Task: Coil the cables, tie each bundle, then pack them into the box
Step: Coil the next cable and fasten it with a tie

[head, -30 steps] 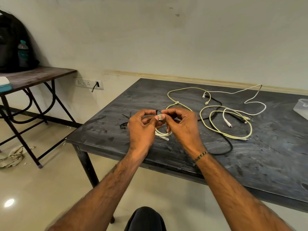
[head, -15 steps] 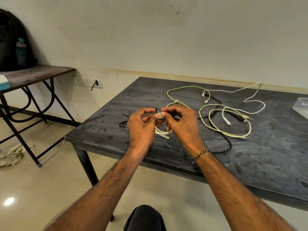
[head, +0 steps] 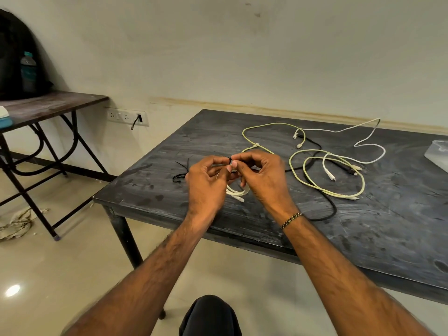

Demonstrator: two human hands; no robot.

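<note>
2 hands | left hand [head: 206,187], right hand [head: 264,180] grip coiled white cable [head: 236,191]

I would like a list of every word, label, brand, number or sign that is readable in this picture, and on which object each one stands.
No text can be read anywhere in this view.
Bottle on the side table: it has a teal label, but the print is too small and blurred to read.
Wall socket plate: no legible marking.
Clear box at the table edge: no visible print.
Cables and their plugs: no readable marking.
</note>
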